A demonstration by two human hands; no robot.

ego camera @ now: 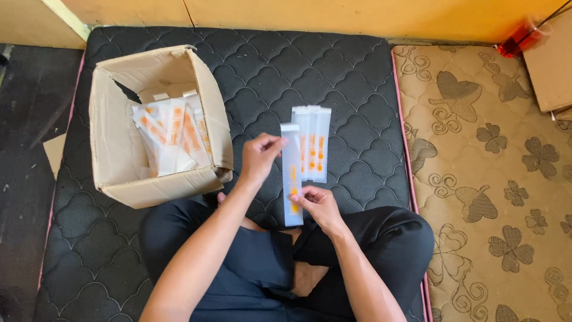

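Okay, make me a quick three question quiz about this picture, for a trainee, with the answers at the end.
1. True or false: the left hand pinches the top end of the long clear packet.
2. Where do the finished packets lie: A in the cardboard box, B on the black quilted mat beside the held packet, C on the patterned mat?
3. What does the right hand grip?

Key: 1 true. 2 B. 3 the lower part of the same packet.

Black quilted mattress (pixel 333 77) — bearing a cardboard box (pixel 119 161) and stacked sachets (pixel 314 143).
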